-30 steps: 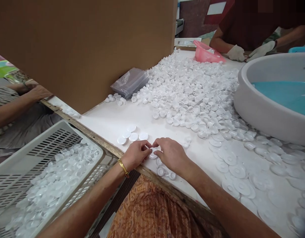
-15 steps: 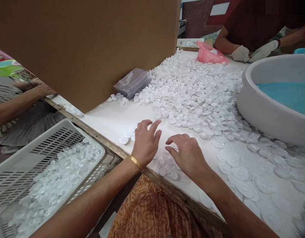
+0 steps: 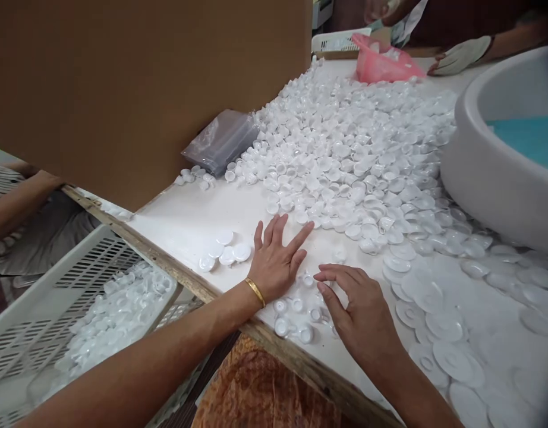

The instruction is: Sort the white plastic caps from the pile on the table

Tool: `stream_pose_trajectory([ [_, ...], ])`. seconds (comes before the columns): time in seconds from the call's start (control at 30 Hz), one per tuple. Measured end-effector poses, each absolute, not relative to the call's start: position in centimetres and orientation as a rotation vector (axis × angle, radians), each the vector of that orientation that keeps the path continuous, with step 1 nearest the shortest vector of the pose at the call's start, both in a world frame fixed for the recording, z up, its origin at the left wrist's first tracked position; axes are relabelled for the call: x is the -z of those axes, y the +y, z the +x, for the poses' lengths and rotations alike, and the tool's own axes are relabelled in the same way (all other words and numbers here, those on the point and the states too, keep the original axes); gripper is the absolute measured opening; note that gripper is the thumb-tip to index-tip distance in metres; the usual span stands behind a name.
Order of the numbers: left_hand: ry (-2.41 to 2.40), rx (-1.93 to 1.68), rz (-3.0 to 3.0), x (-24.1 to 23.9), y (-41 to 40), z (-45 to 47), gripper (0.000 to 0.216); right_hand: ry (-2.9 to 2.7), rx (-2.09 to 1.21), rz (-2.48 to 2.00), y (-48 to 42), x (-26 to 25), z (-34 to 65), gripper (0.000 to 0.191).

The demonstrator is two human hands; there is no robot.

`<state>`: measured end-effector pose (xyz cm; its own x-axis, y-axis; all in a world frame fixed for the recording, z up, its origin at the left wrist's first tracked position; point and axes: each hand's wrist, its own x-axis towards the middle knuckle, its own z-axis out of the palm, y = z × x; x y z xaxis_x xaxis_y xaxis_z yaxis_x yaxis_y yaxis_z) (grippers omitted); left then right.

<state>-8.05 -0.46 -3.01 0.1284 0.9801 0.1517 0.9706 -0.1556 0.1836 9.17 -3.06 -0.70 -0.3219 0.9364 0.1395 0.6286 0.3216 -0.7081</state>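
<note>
Two bare hands are over the table (image 3: 176,205), the left hand (image 3: 277,263) spread with its fingers pointing away, the right hand (image 3: 361,303) loosely curled with thumb and forefinger parted, neither visibly gripping anything. Small white cup-shaped pieces (image 3: 297,305) lie between the hands and on the wearer's side of the left palm, right fingertips just beside the farther ones, their scatter showing no clear long axis. Outward, white discs (image 3: 227,255) sit left of the left hand, and a broad heap (image 3: 345,154) spreads beyond both.

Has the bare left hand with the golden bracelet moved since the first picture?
Yes. The left hand moved away from the brown wooden table edge, toward the pile of white plastic pieces.
</note>
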Motion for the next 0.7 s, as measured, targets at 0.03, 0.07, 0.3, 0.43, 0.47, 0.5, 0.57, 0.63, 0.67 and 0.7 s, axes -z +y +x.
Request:
stream_pose_trajectory([
  [0.03, 2.017, -0.361, 2.325, 2.9, -0.4, -8.0, 0.048, -2.052, -0.748, -1.367, -3.0, 0.6, 9.1, 0.017],
  [0.07, 2.021, -0.353, 2.32, 2.9, -0.4, -8.0, 0.048, -2.056, -0.749, -1.361, -3.0, 0.5, 9.1, 0.017],
  [0.3, 2.126, -0.446, 2.321, 2.4, -1.2, -7.8, 0.049, -2.151, -0.658, -1.33, -3.4, 1.0, 9.3, 0.019],
  [0.43, 2.159, -0.449, 2.411, 1.9, -1.7, -8.7, 0.047, -2.238, -0.628, -1.242, -4.0, 1.2, 8.8, 0.021],
  [0.47, 2.153, -0.411, 2.439, 1.8, -1.7, -9.1, 0.046, -2.262, -0.629, -1.219, -4.2, 1.0, 8.5, 0.021],
  [0.5, 2.15, -0.371, 2.461, 1.7, -1.6, -9.6, 0.045, -2.288, -0.633, -1.198, -4.4, 0.8, 8.1, 0.022],
  [0.57, 2.197, -0.328, 2.446, 1.6, -1.3, -10.8, 0.043, -2.356, -0.648, -1.155, -4.8, 0.1, 7.0, 0.024],
  [0.63, 2.313, -0.365, 2.333, 1.6, -1.0, -12.0, 0.043, -2.452, -0.656, -1.092, -5.1, -0.6, 5.4, 0.025],
  [0.67, 2.355, -0.401, 2.261, 1.7, -0.8, -12.5, 0.044, -2.508, -0.648, -1.051, -5.2, -0.9, 4.6, 0.025],
  [0.7, 2.377, -0.444, 2.198, 1.7, -0.7, -12.9, 0.045, -2.56, -0.628, -1.011, -5.3, -1.0, 3.8, 0.025],
])
